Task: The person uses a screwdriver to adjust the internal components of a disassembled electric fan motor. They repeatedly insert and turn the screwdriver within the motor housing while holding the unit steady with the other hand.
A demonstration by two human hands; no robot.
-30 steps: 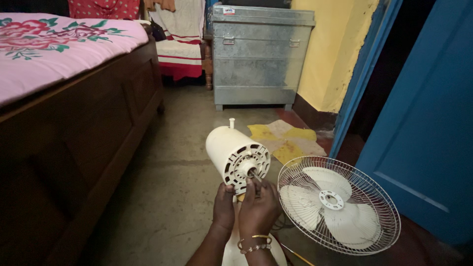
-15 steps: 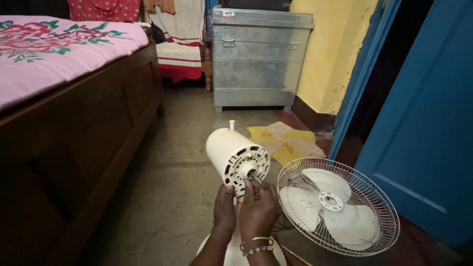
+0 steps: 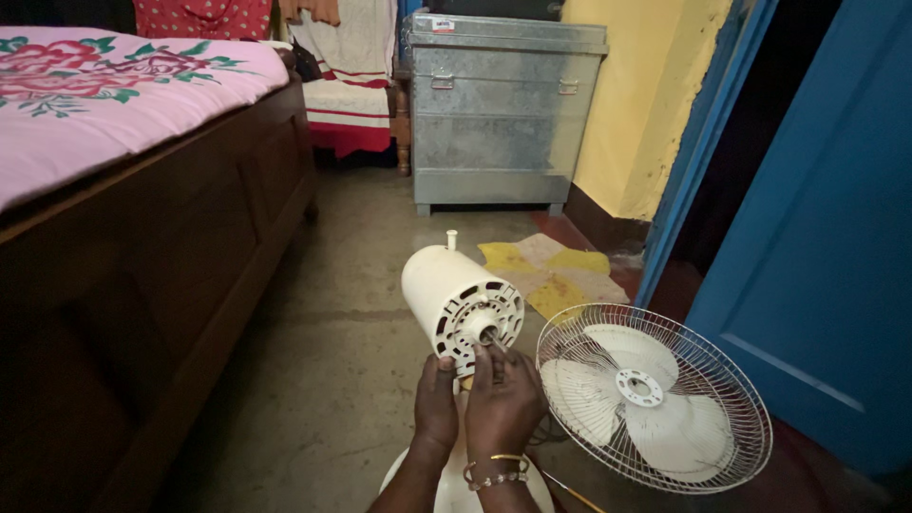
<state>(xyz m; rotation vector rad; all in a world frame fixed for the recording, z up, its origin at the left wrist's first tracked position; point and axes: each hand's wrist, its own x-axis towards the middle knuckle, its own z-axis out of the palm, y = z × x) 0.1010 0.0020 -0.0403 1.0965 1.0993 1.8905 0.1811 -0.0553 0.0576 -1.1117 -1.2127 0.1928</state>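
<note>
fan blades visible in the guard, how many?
3, all inside the wire guard lying on the floor: one upper left, one upper right, one at the bottom. None appear hidden.

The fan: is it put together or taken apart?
Taken apart. The wire guard with the blades lies on the floor, separate from the motor housing, whose bare shaft faces the right hand and left hand.

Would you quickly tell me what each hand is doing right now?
Left hand: fingers curled on the fan motor housing, below its face.
Right hand: fingertips at the motor shaft.
</note>
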